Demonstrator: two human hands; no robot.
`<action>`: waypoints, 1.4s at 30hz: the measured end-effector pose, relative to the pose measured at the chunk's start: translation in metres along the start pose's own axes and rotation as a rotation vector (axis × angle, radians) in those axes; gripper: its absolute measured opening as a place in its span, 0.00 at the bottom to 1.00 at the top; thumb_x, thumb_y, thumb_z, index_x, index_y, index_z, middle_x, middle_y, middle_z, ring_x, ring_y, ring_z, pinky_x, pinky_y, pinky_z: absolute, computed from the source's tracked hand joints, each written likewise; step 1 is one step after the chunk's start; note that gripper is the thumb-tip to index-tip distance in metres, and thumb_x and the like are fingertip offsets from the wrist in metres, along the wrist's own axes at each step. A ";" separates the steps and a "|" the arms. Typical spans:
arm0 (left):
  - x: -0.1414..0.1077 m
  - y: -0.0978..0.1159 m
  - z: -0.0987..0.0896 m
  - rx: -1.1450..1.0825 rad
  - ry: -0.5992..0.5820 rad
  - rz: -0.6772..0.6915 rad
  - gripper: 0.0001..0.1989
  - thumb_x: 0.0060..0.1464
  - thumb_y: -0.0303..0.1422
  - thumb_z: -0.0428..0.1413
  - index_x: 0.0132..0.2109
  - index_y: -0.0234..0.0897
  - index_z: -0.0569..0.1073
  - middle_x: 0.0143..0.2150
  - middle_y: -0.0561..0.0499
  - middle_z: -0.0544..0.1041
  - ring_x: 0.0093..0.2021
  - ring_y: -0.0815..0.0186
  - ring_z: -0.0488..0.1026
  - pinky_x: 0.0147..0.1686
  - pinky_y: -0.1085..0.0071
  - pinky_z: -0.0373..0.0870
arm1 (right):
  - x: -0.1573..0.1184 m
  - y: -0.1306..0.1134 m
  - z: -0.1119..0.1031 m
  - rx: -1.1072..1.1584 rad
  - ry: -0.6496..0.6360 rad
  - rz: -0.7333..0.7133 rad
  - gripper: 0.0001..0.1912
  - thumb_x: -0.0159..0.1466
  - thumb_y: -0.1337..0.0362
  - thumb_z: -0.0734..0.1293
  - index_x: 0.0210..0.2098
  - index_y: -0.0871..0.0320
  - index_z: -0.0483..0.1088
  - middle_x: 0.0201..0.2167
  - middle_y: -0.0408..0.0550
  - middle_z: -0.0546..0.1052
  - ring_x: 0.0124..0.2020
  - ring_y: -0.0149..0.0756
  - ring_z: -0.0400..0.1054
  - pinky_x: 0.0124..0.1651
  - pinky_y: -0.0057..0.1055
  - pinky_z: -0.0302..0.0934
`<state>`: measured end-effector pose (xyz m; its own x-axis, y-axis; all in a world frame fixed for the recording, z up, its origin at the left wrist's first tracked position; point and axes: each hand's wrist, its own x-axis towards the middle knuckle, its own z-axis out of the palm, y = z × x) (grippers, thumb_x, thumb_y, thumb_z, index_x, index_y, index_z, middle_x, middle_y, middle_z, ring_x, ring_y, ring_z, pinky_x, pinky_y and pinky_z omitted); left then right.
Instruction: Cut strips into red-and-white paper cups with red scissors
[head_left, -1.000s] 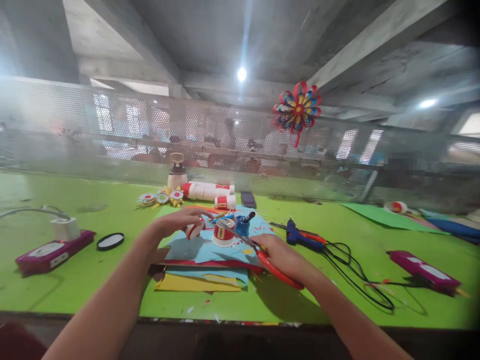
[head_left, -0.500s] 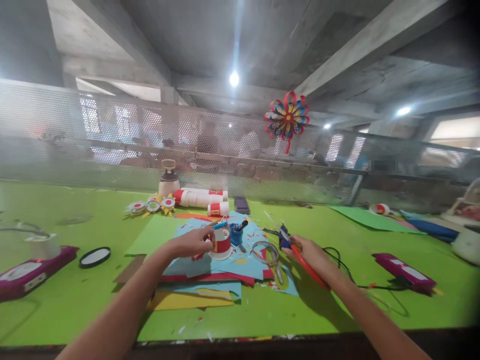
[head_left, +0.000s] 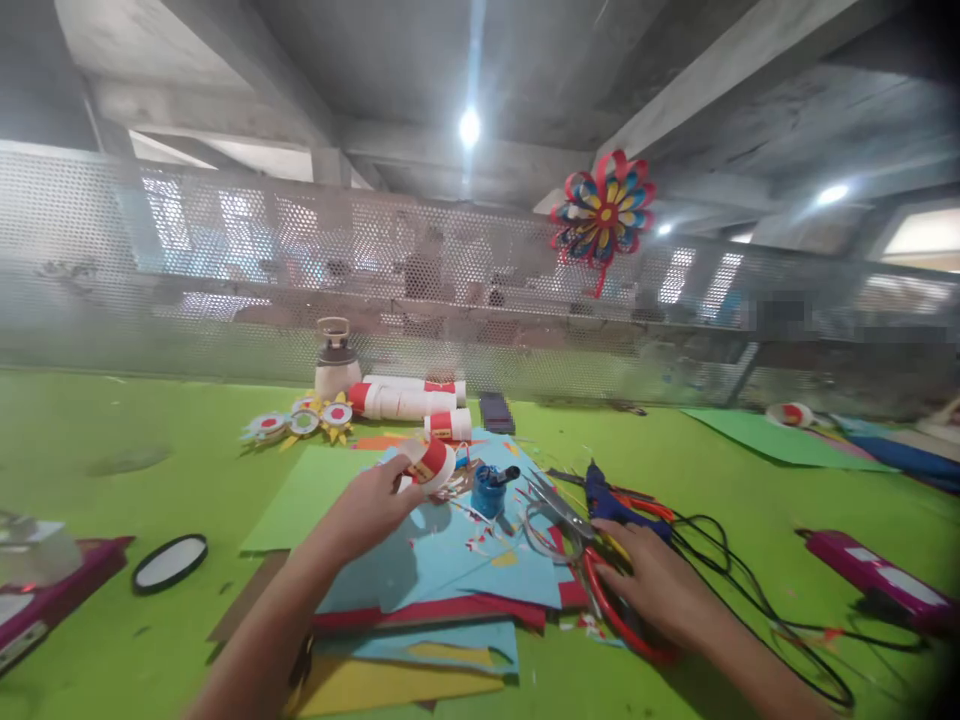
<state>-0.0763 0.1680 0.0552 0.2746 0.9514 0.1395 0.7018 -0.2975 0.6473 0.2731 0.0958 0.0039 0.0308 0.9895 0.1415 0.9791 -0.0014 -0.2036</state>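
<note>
My left hand grips a red-and-white paper cup, tilted above the light-blue paper sheets. In my right hand is a pair of scissors with red handles; the blades point up and left toward the blue pot. That pot holds a dark, pen-like thing and stands on the paper among small scraps. Just beyond my right hand lies a blue glue gun with a black cord. A roll of clear tape lies partly behind the scissors.
Stacked paper cups, another cup, paper flowers and a beige jug stand at the back. Purple power strips lie at both sides. A round mirror-like disc rests at left. A paper flower hangs on the mesh screen.
The paper cup has been lifted off the paper and tilted by my left hand. My right hand with the scissors has turned, its blades now pointing left, clear of the glue gun.
</note>
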 end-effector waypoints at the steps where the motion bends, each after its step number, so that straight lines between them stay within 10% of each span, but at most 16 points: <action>1: -0.001 0.002 -0.002 -0.020 0.028 -0.003 0.13 0.52 0.38 0.47 0.41 0.36 0.70 0.23 0.52 0.70 0.22 0.63 0.67 0.25 0.70 0.58 | -0.003 0.001 -0.003 -0.034 0.011 -0.008 0.25 0.61 0.55 0.62 0.55 0.59 0.69 0.49 0.60 0.75 0.53 0.56 0.66 0.54 0.49 0.60; 6: -0.009 0.016 -0.007 -0.205 0.023 0.047 0.12 0.51 0.38 0.48 0.39 0.37 0.69 0.23 0.54 0.68 0.22 0.66 0.65 0.24 0.71 0.61 | -0.008 -0.014 -0.035 0.040 0.171 -0.059 0.20 0.61 0.53 0.63 0.47 0.55 0.75 0.49 0.57 0.76 0.53 0.54 0.67 0.56 0.52 0.59; 11: -0.022 0.022 -0.010 -0.783 -0.295 0.122 0.14 0.47 0.38 0.52 0.40 0.35 0.72 0.33 0.46 0.75 0.28 0.63 0.72 0.20 0.74 0.65 | -0.003 -0.063 -0.071 0.365 0.189 -0.330 0.14 0.65 0.57 0.62 0.48 0.52 0.72 0.39 0.49 0.77 0.38 0.39 0.73 0.43 0.40 0.69; 17: -0.025 0.022 0.006 -1.307 -0.702 0.123 0.17 0.45 0.40 0.54 0.39 0.32 0.72 0.30 0.42 0.78 0.25 0.58 0.77 0.12 0.77 0.63 | 0.003 -0.105 -0.069 0.503 0.142 -0.634 0.39 0.60 0.62 0.69 0.65 0.43 0.47 0.63 0.52 0.58 0.57 0.47 0.62 0.52 0.48 0.67; 25: -0.019 0.026 0.024 -1.479 -0.648 0.030 0.15 0.46 0.39 0.51 0.32 0.30 0.72 0.27 0.41 0.78 0.22 0.60 0.75 0.10 0.75 0.67 | -0.011 -0.129 -0.050 0.459 0.321 -0.699 0.42 0.59 0.67 0.66 0.67 0.46 0.42 0.64 0.51 0.54 0.66 0.51 0.47 0.65 0.54 0.50; 42: -0.018 0.028 0.028 -1.263 -0.558 0.110 0.15 0.53 0.35 0.51 0.45 0.31 0.70 0.34 0.41 0.78 0.29 0.61 0.76 0.20 0.74 0.68 | 0.012 -0.116 -0.046 0.672 0.149 -0.510 0.34 0.58 0.65 0.68 0.62 0.52 0.54 0.58 0.55 0.63 0.52 0.44 0.66 0.46 0.38 0.71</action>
<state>-0.0434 0.1406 0.0501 0.7230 0.6816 0.1127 -0.3235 0.1899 0.9270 0.1687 0.1008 0.0738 -0.3087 0.8162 0.4884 0.5544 0.5717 -0.6048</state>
